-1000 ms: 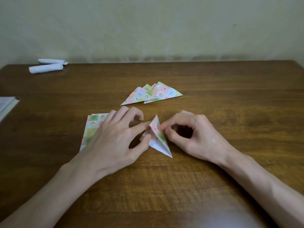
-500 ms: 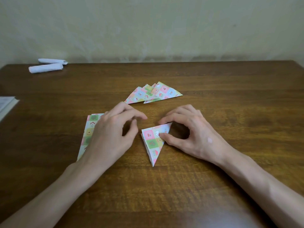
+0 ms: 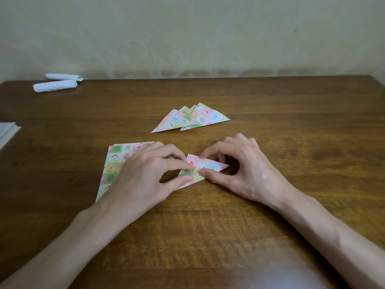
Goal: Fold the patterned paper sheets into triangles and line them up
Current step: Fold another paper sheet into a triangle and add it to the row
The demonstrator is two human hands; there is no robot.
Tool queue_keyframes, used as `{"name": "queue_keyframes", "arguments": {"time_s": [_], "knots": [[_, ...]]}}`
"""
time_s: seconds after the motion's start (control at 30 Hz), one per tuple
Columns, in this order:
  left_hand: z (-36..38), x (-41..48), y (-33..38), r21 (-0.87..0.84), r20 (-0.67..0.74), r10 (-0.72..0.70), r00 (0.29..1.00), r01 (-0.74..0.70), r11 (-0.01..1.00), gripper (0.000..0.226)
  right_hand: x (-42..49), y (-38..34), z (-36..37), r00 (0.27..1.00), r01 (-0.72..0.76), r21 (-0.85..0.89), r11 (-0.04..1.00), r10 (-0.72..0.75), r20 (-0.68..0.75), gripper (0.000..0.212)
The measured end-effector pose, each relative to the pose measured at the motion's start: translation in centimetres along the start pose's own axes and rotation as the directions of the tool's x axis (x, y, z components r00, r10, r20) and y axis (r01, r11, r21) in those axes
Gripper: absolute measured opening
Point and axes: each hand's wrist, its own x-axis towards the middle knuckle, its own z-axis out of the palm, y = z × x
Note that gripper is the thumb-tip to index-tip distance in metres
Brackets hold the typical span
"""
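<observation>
Covered along its right side by the left hand (image 3: 143,174): the flat sheet stack (image 3: 112,165). Partly masked by fingertips of that hand and the right hand (image 3: 248,167): the folded triangle (image 3: 205,164). Cropped by the left edge: a white slab (image 3: 7,132), kind unclear. Overlapped beyond counting: the triangle pile (image 3: 187,119).

left hand (image 3: 145,174): fingers (image 3: 175,163) curled, tips on triangle (image 3: 200,163) | right hand (image 3: 245,170): fingers curled, thumb on it

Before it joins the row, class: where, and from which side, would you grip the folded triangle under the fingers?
Probably pinch the folded triangle at its broad left end, coming from the left: it lies flat, and its narrow tip points right, where paper bends easily.
</observation>
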Motion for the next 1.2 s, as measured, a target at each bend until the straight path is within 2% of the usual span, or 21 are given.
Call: {"name": "queue_keyframes", "arguments": {"time_s": [0.17,0.33,0.53,0.7,0.87,1.07,1.2], "knots": [[-0.4,-0.1,-0.2,0.058,0.052,0.061,0.997,-0.064,0.996,0.026,0.0,-0.2,0.1,1.0,0.021,-0.034,0.999,-0.021,0.005,0.027],[-0.4,-0.1,-0.3,0.072,0.072,0.059,0.996,-0.064,0.995,0.028,0.0,-0.3,0.1,1.0,0.019,-0.067,0.998,-0.019,0.01,0.029],[-1.1,0.1,-1.5,-0.049,0.156,0.019,0.987,-0.012,0.999,0.029,-0.1,-0.7,0.1,1.0,0.001,-0.109,0.994,0.001,0.019,0.033],[-1.7,0.3,-2.2,-0.059,0.221,0.008,0.975,0.005,0.998,0.035,0.1,-1.4,0.5,0.998,-0.06,-0.09,0.994,0.059,-0.011,0.035],[-2.1,0.5,-2.5,-0.077,0.28,-0.004,0.96,0.026,0.997,0.038,0.2,-2.1,1.5,0.99,-0.138,-0.081,0.987,0.137,-0.016,0.048],[-2.4,0.6,-2.5,-0.148,0.325,-0.031,0.945,0.083,0.985,0.04,0.7,-2.7,1.6,0.981,-0.182,-0.138,0.974,0.189,0.038,0.05],[-2.3,0.6,-2.7,-0.249,0.318,-0.027,0.948,0.111,0.962,0.029,0.5,-3.0,2.0,0.985,-0.164,-0.184,0.969,0.169,0.012,0.05]]}}
